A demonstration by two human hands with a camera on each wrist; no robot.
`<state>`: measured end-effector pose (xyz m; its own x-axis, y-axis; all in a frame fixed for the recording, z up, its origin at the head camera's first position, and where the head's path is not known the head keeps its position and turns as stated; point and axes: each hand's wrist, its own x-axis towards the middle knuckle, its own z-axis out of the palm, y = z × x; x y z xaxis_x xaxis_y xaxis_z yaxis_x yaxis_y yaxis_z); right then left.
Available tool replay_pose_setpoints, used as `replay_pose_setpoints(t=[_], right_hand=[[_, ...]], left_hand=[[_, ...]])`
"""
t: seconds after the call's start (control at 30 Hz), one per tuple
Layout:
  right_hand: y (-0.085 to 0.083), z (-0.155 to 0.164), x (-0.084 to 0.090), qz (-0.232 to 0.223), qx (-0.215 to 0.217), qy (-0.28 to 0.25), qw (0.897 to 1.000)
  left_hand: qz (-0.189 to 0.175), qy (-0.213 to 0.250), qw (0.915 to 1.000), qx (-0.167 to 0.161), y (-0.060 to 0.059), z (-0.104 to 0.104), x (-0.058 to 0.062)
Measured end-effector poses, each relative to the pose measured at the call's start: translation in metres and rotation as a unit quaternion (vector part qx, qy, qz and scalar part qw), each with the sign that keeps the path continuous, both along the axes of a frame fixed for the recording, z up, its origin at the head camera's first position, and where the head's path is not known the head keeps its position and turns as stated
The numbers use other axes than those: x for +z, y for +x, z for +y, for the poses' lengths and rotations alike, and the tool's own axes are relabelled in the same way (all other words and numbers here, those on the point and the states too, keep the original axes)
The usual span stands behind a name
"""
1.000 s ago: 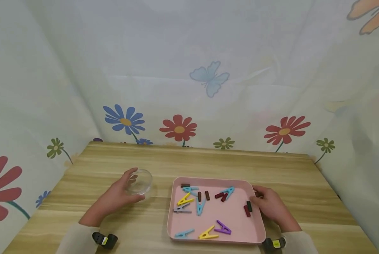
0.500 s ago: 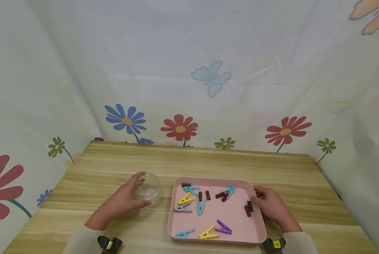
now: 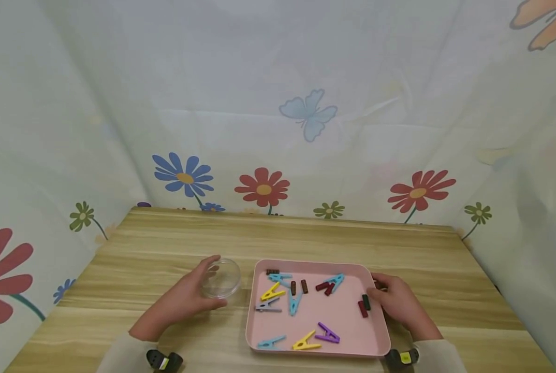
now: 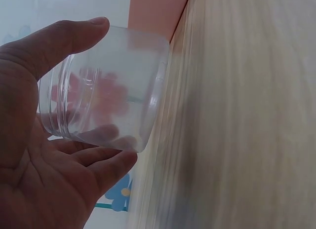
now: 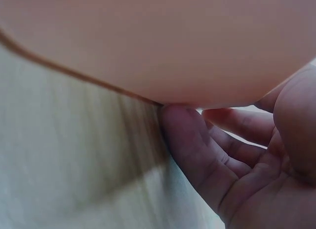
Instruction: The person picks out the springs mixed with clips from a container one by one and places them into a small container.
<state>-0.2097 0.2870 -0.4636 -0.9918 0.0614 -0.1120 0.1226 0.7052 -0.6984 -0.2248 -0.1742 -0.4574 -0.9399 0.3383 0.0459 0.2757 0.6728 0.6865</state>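
Observation:
My left hand point(image 3: 185, 303) grips a clear plastic jar point(image 3: 222, 278) standing on the wooden table just left of the pink tray point(image 3: 259, 274). In the left wrist view the thumb and fingers point(image 4: 84, 157) curl round the empty jar point(image 4: 106, 88). My right hand point(image 3: 396, 303) holds the tray's right rim, thumb over the edge near a dark red clip point(image 3: 362, 309) and a dark green clip point(image 3: 366, 302). The right wrist view shows the fingers point(image 5: 197, 150) curled under the tray's wall point(image 5: 163, 46). Several clothespins lie in the tray: blue point(image 3: 294, 303), yellow point(image 3: 272, 292), purple point(image 3: 327, 334).
The wooden table point(image 3: 306, 238) is closed in by flower-printed cloth walls at the back and on both sides. A grey clothespin point(image 3: 267, 307) and small dark brown clips point(image 3: 298, 286) also lie in the tray. Bare tabletop stretches behind the tray and jar.
My left hand has slid the jar to the right, closer to the tray's left edge. The right hand has stayed on the tray's rim.

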Motion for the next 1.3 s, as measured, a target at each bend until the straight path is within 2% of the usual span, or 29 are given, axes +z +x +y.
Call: replay_pose_setpoints(t=[0.53, 0.87, 1.3], right_hand=[[0.001, 0.0, 0.001, 0.005, 0.003, 0.005, 1.0], [0.001, 0.001, -0.001, 0.006, 0.003, 0.003, 1.0], [0.002, 0.0, 0.001, -0.004, 0.01, 0.005, 1.0]], left_hand=[[-0.023, 0.01, 0.9996, -0.013, 0.005, 0.006, -0.001], [-0.026, 0.025, 0.999, -0.026, 0.003, 0.005, -0.009], [-0.042, 0.044, 0.9978, -0.028, 0.005, 0.005, -0.013]])
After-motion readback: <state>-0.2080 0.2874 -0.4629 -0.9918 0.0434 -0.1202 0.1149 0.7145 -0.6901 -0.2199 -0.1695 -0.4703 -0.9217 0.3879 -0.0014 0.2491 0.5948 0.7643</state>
